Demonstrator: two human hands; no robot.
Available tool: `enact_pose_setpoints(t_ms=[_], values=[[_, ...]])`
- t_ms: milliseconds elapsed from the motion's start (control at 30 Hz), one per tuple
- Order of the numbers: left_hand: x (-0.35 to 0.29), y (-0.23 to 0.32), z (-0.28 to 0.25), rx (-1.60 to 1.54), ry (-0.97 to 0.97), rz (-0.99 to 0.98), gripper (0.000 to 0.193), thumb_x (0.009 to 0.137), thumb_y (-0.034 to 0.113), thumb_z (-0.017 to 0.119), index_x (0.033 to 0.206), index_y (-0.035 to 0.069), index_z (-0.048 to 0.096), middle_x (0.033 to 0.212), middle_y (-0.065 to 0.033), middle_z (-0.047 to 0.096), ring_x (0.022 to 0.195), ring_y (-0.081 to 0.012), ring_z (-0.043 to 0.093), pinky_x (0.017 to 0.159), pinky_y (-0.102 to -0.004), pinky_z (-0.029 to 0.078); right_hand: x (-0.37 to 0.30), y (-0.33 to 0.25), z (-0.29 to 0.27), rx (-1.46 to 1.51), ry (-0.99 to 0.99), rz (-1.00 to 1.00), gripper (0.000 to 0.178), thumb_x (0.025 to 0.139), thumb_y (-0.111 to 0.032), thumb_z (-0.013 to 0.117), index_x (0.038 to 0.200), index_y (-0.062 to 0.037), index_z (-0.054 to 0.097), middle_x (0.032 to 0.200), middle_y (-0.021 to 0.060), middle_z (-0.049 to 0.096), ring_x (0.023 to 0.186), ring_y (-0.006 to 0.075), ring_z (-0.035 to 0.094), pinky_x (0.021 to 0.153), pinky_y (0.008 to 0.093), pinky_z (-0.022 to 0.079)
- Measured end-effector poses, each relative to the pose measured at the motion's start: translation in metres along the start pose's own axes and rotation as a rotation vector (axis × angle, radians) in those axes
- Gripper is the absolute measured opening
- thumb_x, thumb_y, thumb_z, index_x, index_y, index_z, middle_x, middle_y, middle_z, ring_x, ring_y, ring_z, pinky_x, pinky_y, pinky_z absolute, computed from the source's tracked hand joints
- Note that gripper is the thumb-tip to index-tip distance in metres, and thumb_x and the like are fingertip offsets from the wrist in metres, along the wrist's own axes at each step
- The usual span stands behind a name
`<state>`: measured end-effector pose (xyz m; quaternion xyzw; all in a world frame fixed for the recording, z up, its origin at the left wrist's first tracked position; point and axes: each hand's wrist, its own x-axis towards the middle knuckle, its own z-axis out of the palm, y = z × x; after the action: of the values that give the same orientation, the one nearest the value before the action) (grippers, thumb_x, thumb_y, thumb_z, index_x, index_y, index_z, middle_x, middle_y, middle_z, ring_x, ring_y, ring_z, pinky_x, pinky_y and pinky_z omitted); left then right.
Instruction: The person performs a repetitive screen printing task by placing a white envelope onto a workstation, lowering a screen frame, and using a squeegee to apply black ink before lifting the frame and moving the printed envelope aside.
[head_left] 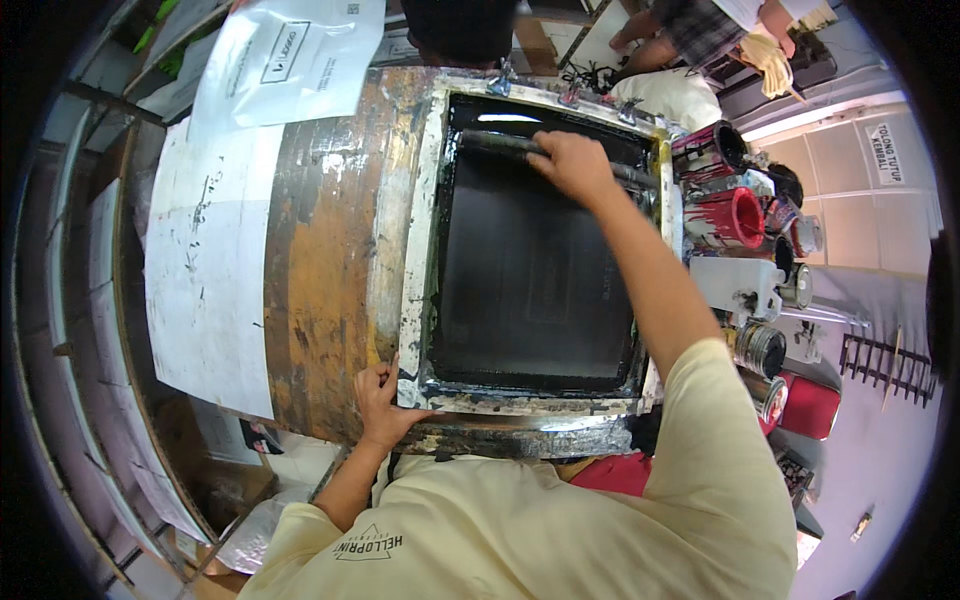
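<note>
Head view: your right hand grasps a long dark squeegee, far on the black rectangular screen.
Your left hand, thumb and fingers parted, touches the white frame near-left.

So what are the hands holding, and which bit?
The right hand holds a dark bar near its middle. The left hand is at the near left corner of the pale frame; whether it grips, I can't tell.
</note>
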<state>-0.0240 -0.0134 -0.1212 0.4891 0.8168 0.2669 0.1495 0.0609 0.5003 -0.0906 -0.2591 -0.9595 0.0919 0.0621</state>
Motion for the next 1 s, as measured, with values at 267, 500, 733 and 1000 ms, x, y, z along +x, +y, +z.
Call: enact_pose_setpoints(t_ms=[267,500,733,1000], values=[[-0.002,0.019,-0.017,-0.438,-0.124,-0.153,0.115,0.056,0.033,0.104,0.152,-0.003,0.052,0.107,-0.0154,0.075,0.095,-0.0324,0.072,0.084,-0.0418,0.056,0.018,0.034,-0.008,-0.093,0.102,-0.055,0.040,0.097,-0.047,0.067,0.115,-0.0121,0.072,0.108,0.0135,0.074,0.103,0.0359,0.071,0.085,0.0485,0.057],[-0.018,-0.001,-0.004,-0.582,-0.078,-0.245,0.092,0.062,0.016,0.103,0.140,-0.005,0.059,0.110,-0.0133,0.076,0.101,-0.0229,0.071,0.090,-0.0374,0.056,-0.088,-0.053,-0.008,-0.046,0.038,0.038,0.037,0.094,-0.047,0.071,0.113,-0.0167,0.067,0.106,0.0121,0.069,0.103,0.0349,0.070,0.082,0.0509,0.057],[0.002,0.060,-0.045,-0.831,-0.060,-0.337,0.062,0.069,0.003,0.095,0.124,-0.003,0.067,0.106,-0.0078,0.075,0.095,-0.0168,0.069,0.085,-0.0329,0.057,-0.252,-0.175,-0.070,0.059,-0.037,0.048,0.039,0.091,-0.043,0.075,0.114,-0.0123,0.065,0.099,0.0120,0.067,0.097,0.0354,0.069,0.073,0.0505,0.057],[0.058,0.137,-0.122,-0.888,0.343,0.012,0.061,0.087,0.013,0.087,0.139,-0.002,0.059,0.117,-0.0072,0.070,0.106,-0.0171,0.065,0.095,-0.0336,0.052,-0.235,-0.218,-0.206,-0.147,0.345,-0.054,0.030,0.093,-0.037,0.067,0.099,-0.0084,0.063,0.092,0.0107,0.063,0.094,0.0318,0.064,0.085,0.0485,0.047]])
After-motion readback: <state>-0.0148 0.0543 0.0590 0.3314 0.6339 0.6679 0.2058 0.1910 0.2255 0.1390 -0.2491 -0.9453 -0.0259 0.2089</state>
